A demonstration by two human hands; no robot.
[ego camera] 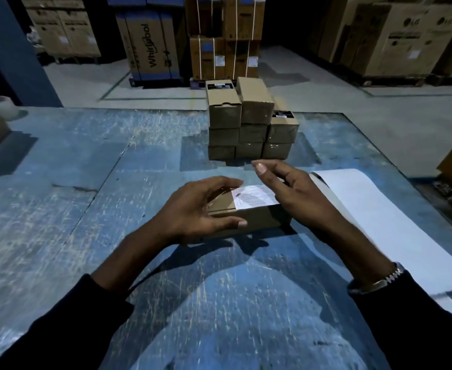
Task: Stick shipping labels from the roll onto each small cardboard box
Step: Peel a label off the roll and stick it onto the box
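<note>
Dim light here, detail is poor. The print on the label (pixel 255 196) is unreadable. I see it stuck on top of the small box (pixel 248 213) at frame centre, toward the box's right end. The left hand (pixel 200 206) covers the left part of that box: fingers curl over the far top edge, thumb lies along the near side face, so it grips the box. The right hand (pixel 291 190) hides the right end. Its fingers are loosely extended, thumb raised, grasping nothing; the heel looks to rest at the label's right edge, contact not certain.

The box is closed, contents not visible. Just behind it, upper centre, sits a stack of small boxes (pixel 251 124), three columns, all closed; two carry dark labels on top, text illegible.

A white liner strip (pixel 379 217) runs along the tabletop (pixel 59 182) from the right hand toward lower right, cut off by the frame edge; I can't see the roll itself. A watch (pixel 379 280) is on the right wrist. Cartons at left and right edges are cut off. Large cartons (pixel 150 44) on the floor behind.
</note>
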